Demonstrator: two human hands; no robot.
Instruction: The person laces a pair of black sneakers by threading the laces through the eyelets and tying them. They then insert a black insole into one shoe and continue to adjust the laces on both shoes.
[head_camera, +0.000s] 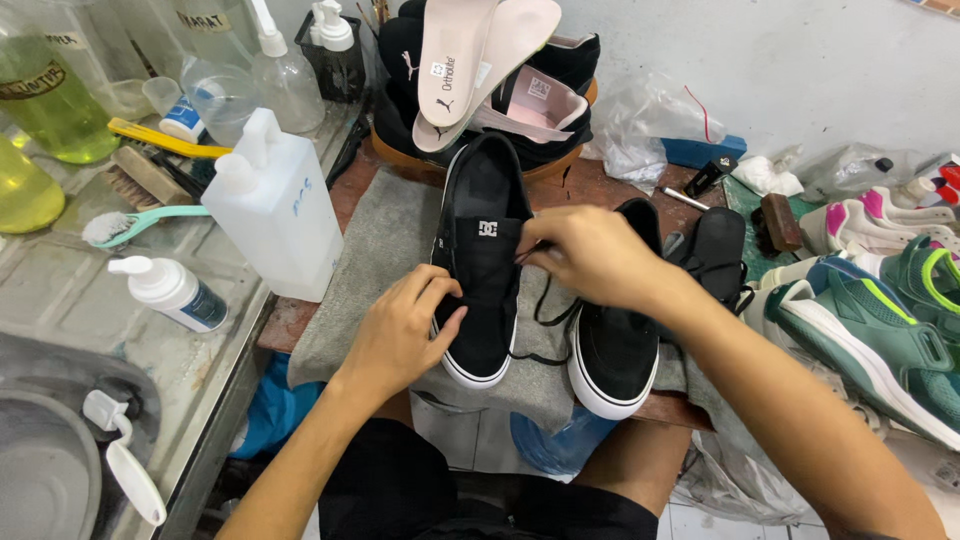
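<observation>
Two bare arms reach out to a black cloth shoe with a white sole (481, 262), which lies on a grey cloth (385, 262). Left hand (402, 330) curls around the shoe's near side, holding it. Right hand (594, 256) pinches a thin black lace (545, 300) just right of the shoe. A second black shoe (614, 345) lies beside it, on the right.

Shoe-cleaning workshop. Far: basin of shoes (560, 130) with pulled insoles (455, 60). Left: glass bench (70, 290) with brushes (140, 222), pump bottles (172, 292), white jug (275, 205). Right: green sneakers (880, 320). Grey cloth (385, 250) on work table.
</observation>
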